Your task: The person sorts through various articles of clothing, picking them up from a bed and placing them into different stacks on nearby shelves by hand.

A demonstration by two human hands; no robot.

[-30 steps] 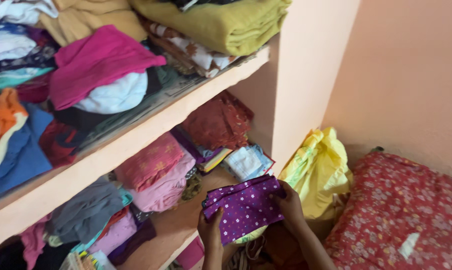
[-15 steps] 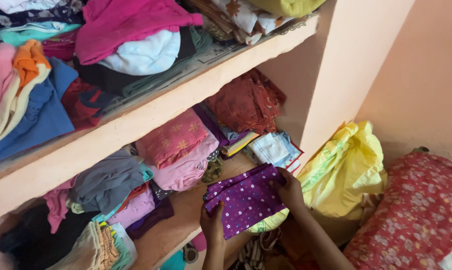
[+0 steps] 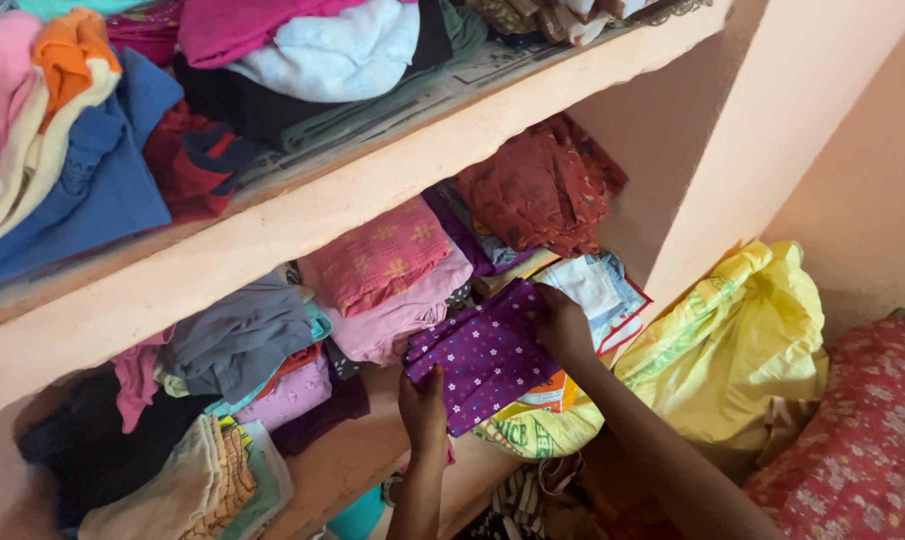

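Both of my hands hold a folded purple cloth with small white flowers (image 3: 483,352) at the front of the middle shelf (image 3: 373,440). My left hand (image 3: 423,405) grips its near lower corner. My right hand (image 3: 563,325) grips its far right edge. The cloth lies flat, tilted up toward the shelf opening, just in front of a folded pink pile (image 3: 388,275). A white and light blue cloth (image 3: 598,285) lies just behind my right hand.
The upper shelf (image 3: 303,215) carries heaps of pink, white, blue and orange clothes. A rust-red garment (image 3: 538,185) sits at the back of the middle shelf, grey and pink piles (image 3: 243,340) to the left. A yellow sack (image 3: 733,340) and a red floral bundle (image 3: 853,440) are at right.
The purple cloth and both hands have moved up and inward toward the shelf opening. The camera has tilted down and closer to the middle shelf.
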